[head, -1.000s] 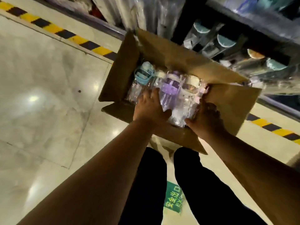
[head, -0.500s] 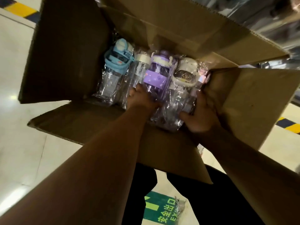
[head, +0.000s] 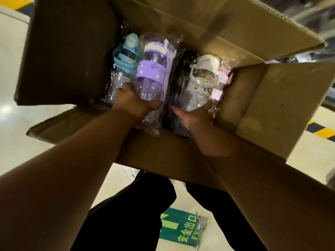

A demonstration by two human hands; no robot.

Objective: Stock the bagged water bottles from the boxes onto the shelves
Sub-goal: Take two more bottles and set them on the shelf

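Left hand [head: 134,104] grips the bottom end of the purple bagged bottle [head: 152,69], thumb on one side, fingers curled round the other. Right hand [head: 194,115] grasps the base of the white bagged bottle [head: 203,75], thumb spread out to the left. Both bottles are in clear plastic bags, caps pointing away from the person, inside the open cardboard box [head: 181,156], with a dark gap between them. Blue bagged bottle [head: 125,58] lies just beside the purple one, by the box's left wall. Box flaps are folded outward. Pale glossy floor [head: 10,42] all around. Black trousers [head: 126,214] below the box, green exit sticker [head: 177,230] on the floor between the legs, and a crumpled plastic scrap [head: 202,221] just beside it. Yellow-black stripe [head: 320,131] at the right edge.
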